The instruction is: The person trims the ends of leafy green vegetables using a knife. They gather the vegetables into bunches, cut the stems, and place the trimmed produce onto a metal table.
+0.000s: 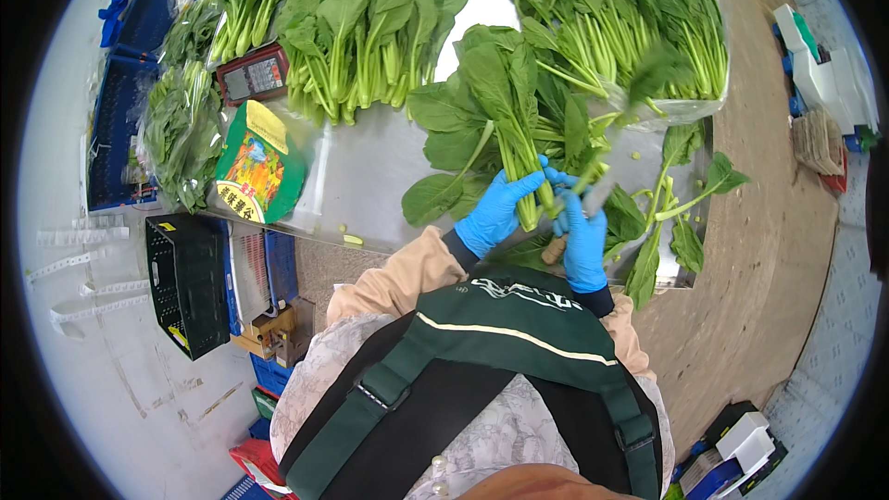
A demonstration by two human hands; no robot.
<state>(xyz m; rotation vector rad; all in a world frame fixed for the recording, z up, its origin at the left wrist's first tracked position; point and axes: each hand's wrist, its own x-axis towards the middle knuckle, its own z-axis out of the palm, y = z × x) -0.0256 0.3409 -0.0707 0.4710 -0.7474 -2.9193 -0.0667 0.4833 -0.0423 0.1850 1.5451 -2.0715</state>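
Observation:
In the head view my left hand, in a blue glove, grips the stems of a bunch of leafy greens. Close beside it on the right, my right hand, also gloved in blue, is closed around a knife; a brownish handle end shows below the fingers and a blurred grey blade above them. A green leaf is blurred above the blade. Loose leafy stalks lie to the right of my right hand, and more greens lie behind both hands on the metal table.
A large heap of greens lies at the back right on clear plastic. Trimmed bunches are lined up at the back left, near a red-framed digital scale, bagged greens and a green printed bag. Crates stand at the left.

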